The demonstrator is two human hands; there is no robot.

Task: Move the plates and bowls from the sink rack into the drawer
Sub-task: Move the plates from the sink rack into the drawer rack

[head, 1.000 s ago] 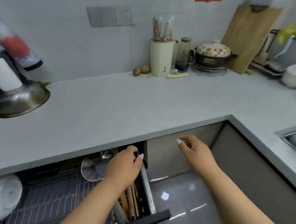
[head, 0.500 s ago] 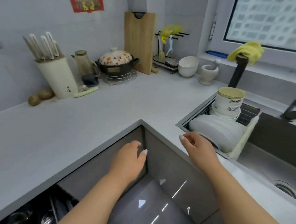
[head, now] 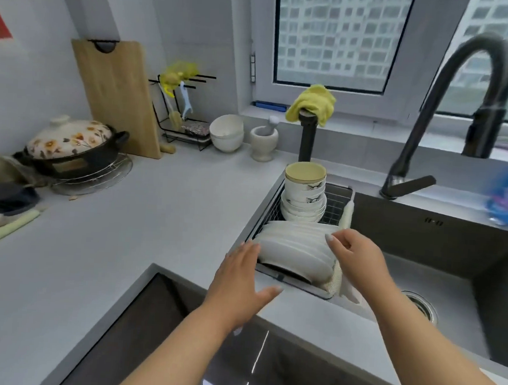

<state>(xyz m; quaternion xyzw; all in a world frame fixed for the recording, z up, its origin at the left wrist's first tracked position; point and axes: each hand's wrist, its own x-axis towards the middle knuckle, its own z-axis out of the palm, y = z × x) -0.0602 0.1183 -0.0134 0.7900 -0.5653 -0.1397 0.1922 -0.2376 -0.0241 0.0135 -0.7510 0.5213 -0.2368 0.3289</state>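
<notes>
A stack of white plates (head: 293, 251) leans on its edge in the wire sink rack (head: 338, 200) at the sink's left end. Behind the plates stands a pile of white bowls (head: 304, 195) with a yellow-rimmed one on top. My left hand (head: 238, 277) is spread open at the plates' left edge, fingertips close to the rim. My right hand (head: 358, 258) hovers over the plates' right side with fingers loosely bent, holding nothing. The drawer is out of view.
The steel sink (head: 437, 281) and a black tap (head: 459, 115) lie to the right. On the grey counter (head: 156, 216) stand a flowered casserole (head: 71, 145), a wooden board (head: 119, 94), white bowls (head: 226, 132) and a mortar (head: 263, 142). Dark cabinet fronts (head: 177, 351) run below.
The view swung right from the open drawer to the sink. Both hands travelled from the cabinet corner up to either side of the stacked plates.
</notes>
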